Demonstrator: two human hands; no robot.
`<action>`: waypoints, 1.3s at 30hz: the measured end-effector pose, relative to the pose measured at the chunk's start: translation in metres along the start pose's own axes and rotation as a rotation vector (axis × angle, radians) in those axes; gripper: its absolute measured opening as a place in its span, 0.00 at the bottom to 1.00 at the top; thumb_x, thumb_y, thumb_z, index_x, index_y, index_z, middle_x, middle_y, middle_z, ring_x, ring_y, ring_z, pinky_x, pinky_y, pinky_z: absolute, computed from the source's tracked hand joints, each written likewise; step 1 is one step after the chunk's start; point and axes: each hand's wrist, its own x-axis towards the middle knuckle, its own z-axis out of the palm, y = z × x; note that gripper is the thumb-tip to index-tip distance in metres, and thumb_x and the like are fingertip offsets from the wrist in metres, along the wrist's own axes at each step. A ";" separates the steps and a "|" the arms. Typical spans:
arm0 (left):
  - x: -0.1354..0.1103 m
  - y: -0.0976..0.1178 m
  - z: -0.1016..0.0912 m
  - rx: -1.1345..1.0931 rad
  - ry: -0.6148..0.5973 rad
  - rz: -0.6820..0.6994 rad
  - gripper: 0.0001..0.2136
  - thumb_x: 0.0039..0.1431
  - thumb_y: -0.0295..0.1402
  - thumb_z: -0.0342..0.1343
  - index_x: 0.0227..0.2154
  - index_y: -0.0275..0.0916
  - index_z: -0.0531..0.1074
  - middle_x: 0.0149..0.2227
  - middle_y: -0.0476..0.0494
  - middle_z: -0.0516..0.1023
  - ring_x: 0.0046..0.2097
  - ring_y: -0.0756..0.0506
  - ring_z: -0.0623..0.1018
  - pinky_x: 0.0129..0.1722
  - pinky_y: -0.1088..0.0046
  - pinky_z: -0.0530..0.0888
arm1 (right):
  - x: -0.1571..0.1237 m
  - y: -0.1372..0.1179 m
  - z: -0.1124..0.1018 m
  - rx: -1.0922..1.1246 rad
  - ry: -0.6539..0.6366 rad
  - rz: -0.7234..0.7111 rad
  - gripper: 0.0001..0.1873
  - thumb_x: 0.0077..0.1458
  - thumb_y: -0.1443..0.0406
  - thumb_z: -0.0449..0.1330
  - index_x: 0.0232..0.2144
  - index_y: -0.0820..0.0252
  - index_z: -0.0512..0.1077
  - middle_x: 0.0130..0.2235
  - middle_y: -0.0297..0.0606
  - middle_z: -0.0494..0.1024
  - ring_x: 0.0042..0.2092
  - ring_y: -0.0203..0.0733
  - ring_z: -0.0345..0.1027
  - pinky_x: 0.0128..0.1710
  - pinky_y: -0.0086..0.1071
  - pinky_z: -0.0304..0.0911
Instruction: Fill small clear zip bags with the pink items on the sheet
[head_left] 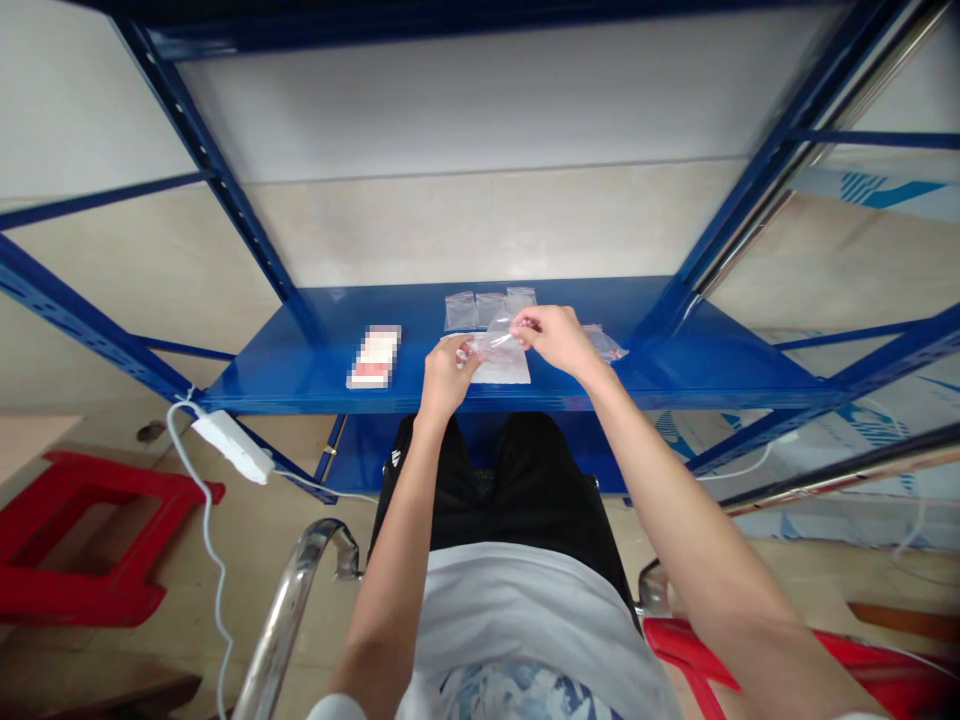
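Note:
Between my two hands a small clear plastic bag (495, 338) is stretched above the blue shelf (315, 330). My left hand (448, 372) pinches its left end, fingers closed. At the upper right end, my right hand (551, 332) grips it between thumb and fingers. Under the bag lies a white sheet of paper (510, 372), partly covered by it. Behind my hands, several flat clear zip bags lie in a row, among them a left bag (460, 311). To the right of my right hand rests another clear bag (606, 345) with reddish marks or bits, partly hidden.
A pixelated white and pink rectangular item (375, 357) lies on the shelf's left part. Blue rack posts (247, 220) frame both sides. A white power strip (232, 446) hangs at the left by its cable. A red stool (90, 540) and a metal chair armrest (289, 610) are lower left.

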 end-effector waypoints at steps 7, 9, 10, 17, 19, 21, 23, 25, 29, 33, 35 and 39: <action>0.013 -0.016 0.028 0.122 -0.064 0.081 0.21 0.58 0.24 0.69 0.55 0.40 0.77 0.43 0.42 0.82 0.45 0.42 0.80 0.52 0.64 0.76 | 0.021 -0.009 0.009 -0.278 -0.196 -0.188 0.11 0.61 0.70 0.58 0.30 0.57 0.79 0.29 0.38 0.81 0.36 0.45 0.73 0.40 0.34 0.58; 0.013 -0.018 0.031 0.138 -0.068 0.094 0.21 0.58 0.23 0.68 0.55 0.40 0.77 0.43 0.42 0.81 0.46 0.41 0.80 0.52 0.64 0.76 | 0.024 -0.005 0.010 -0.307 -0.202 -0.202 0.11 0.61 0.70 0.58 0.31 0.57 0.80 0.30 0.39 0.81 0.36 0.46 0.73 0.39 0.34 0.58; 0.013 -0.019 0.031 0.147 -0.073 0.100 0.21 0.59 0.23 0.67 0.55 0.39 0.76 0.43 0.42 0.81 0.46 0.41 0.79 0.52 0.64 0.76 | 0.025 -0.004 0.010 -0.316 -0.206 -0.206 0.11 0.62 0.70 0.58 0.32 0.57 0.80 0.30 0.39 0.81 0.35 0.47 0.73 0.39 0.34 0.58; 0.013 -0.024 0.034 0.184 -0.101 0.106 0.22 0.61 0.23 0.66 0.57 0.40 0.75 0.43 0.41 0.80 0.48 0.41 0.79 0.52 0.63 0.76 | 0.027 0.004 0.007 -0.311 -0.226 -0.188 0.08 0.61 0.70 0.62 0.35 0.56 0.82 0.29 0.36 0.81 0.34 0.45 0.71 0.38 0.33 0.58; 0.012 -0.025 0.035 0.197 -0.113 0.106 0.22 0.62 0.23 0.65 0.58 0.39 0.74 0.45 0.40 0.81 0.49 0.40 0.79 0.54 0.62 0.76 | 0.028 0.005 0.005 -0.308 -0.230 -0.179 0.07 0.61 0.70 0.64 0.38 0.57 0.83 0.31 0.38 0.82 0.35 0.47 0.73 0.39 0.34 0.59; 0.010 -0.024 0.035 0.225 -0.125 0.101 0.23 0.64 0.23 0.64 0.61 0.38 0.73 0.47 0.38 0.81 0.52 0.39 0.79 0.56 0.60 0.76 | 0.030 0.005 0.002 -0.310 -0.239 -0.180 0.08 0.60 0.69 0.66 0.42 0.57 0.83 0.33 0.39 0.84 0.37 0.48 0.75 0.40 0.34 0.61; 0.009 -0.023 0.036 0.262 -0.135 0.093 0.24 0.65 0.24 0.62 0.63 0.39 0.72 0.48 0.37 0.81 0.54 0.38 0.78 0.57 0.59 0.75 | 0.031 0.005 -0.001 -0.315 -0.256 -0.180 0.10 0.61 0.68 0.68 0.45 0.57 0.83 0.35 0.40 0.85 0.39 0.50 0.77 0.42 0.35 0.64; 0.008 -0.022 0.036 0.293 -0.147 0.079 0.24 0.67 0.25 0.61 0.65 0.40 0.71 0.50 0.37 0.81 0.56 0.37 0.78 0.58 0.58 0.75 | 0.032 0.006 -0.002 -0.306 -0.268 -0.169 0.12 0.62 0.67 0.68 0.48 0.57 0.82 0.36 0.41 0.86 0.40 0.50 0.79 0.44 0.37 0.66; 0.007 -0.019 0.035 0.310 -0.168 0.054 0.26 0.68 0.26 0.59 0.67 0.41 0.69 0.51 0.36 0.81 0.57 0.37 0.78 0.59 0.57 0.76 | 0.030 0.013 0.001 -0.196 -0.237 -0.123 0.15 0.61 0.63 0.70 0.50 0.57 0.81 0.36 0.40 0.86 0.39 0.51 0.81 0.46 0.41 0.71; 0.007 -0.018 0.033 0.306 -0.175 0.055 0.26 0.68 0.26 0.59 0.68 0.40 0.68 0.51 0.35 0.81 0.57 0.36 0.78 0.59 0.57 0.76 | 0.021 0.032 0.010 0.055 -0.169 -0.057 0.18 0.56 0.60 0.73 0.49 0.55 0.80 0.36 0.39 0.86 0.38 0.51 0.81 0.43 0.43 0.75; 0.007 -0.016 0.033 0.308 -0.183 0.059 0.27 0.68 0.26 0.59 0.69 0.38 0.67 0.51 0.34 0.81 0.57 0.36 0.78 0.59 0.57 0.75 | 0.016 0.043 0.014 0.179 -0.136 0.005 0.19 0.53 0.58 0.74 0.47 0.55 0.80 0.36 0.39 0.86 0.37 0.50 0.81 0.40 0.42 0.76; 0.007 -0.016 0.032 0.314 -0.181 0.057 0.26 0.68 0.26 0.60 0.68 0.39 0.67 0.50 0.36 0.81 0.56 0.37 0.78 0.59 0.57 0.76 | 0.006 0.058 0.024 0.297 -0.103 0.088 0.18 0.48 0.57 0.76 0.40 0.56 0.80 0.34 0.39 0.85 0.35 0.48 0.80 0.36 0.39 0.76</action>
